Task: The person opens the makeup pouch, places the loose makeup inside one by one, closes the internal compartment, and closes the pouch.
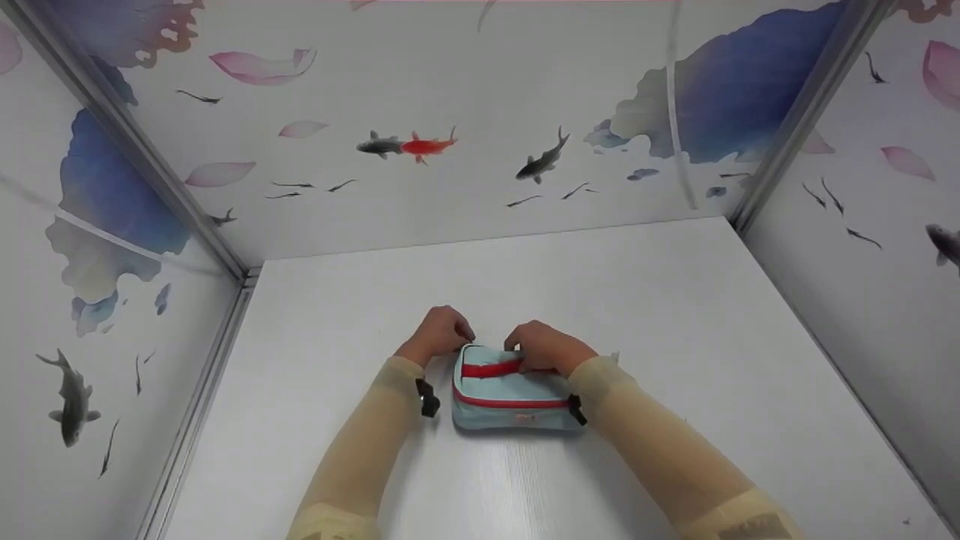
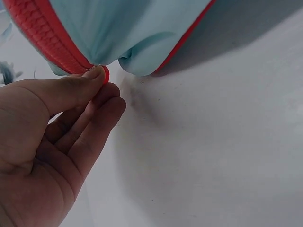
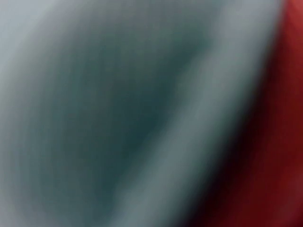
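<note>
A light-blue zip pouch with red zipper trim and a red strap handle across its top sits on the white table. At its far left corner my left hand pinches the small red zipper pull between thumb and forefinger. In the left wrist view, the thumb of the left hand lies over the pull, beside the red zipper tape. My right hand is over the pouch's top, its curled fingers gripping at the strap. The right wrist view shows only blurred blue-grey pouch fabric and red trim.
Printed panels with fish and petals surround the white table at the back, left and right. Metal corner posts stand between the panels. Black wrist devices sit by both sleeves.
</note>
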Motion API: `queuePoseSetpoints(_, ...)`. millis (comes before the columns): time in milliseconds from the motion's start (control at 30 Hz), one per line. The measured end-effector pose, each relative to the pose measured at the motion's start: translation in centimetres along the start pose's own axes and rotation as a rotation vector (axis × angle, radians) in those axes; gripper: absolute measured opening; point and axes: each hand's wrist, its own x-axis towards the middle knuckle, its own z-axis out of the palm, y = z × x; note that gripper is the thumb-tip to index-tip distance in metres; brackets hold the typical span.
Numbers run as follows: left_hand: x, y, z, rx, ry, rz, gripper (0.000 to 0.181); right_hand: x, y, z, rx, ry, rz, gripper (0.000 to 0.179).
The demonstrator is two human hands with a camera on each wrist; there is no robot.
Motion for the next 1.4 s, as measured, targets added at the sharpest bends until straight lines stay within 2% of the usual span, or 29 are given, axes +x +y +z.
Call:
queuePoseSetpoints(233, 0.03, 0.06, -0.16, 0.016, 0.000, 0.019, 0.010, -0.20, -0.01, -0.08, 0.012, 0.010, -0.012, 0.036)
queuePoseSetpoints(467, 0.03, 0.05, -0.03, 0.010, -0.006, 0.018, 0.011, -0.01, 0.03, 0.20, 0.051, 0.006, 0.039, 0.039)
queuePoseSetpoints(667, 0.03, 0.22, -0.01, -0.004, -0.005, 0.014, 0.008, 0.17, 0.04, -0.04, -0.004, 0.004, -0.011, 0.032)
queuePoseSetpoints(900, -0.19, 0.45, -0.26, -0.021, -0.040, -0.031, 0.009, 0.02, -0.21, 0.00, 0.067, -0.013, 0.068, 0.038)
queuePoseSetpoints(1133, 0.13, 0.26, -0.25, -0.004, -0.050, -0.008, 0.008, 0.05, -0.20, -0.08, 0.040, -0.008, 0.028, 0.034)
queuePoseSetpoints(1400, 0.25, 0.15, -0.23, 0.026, -0.076, 0.014, 0.008, 0.03, -0.03, 0.15, 0.042, 0.000, 0.030, 0.033)
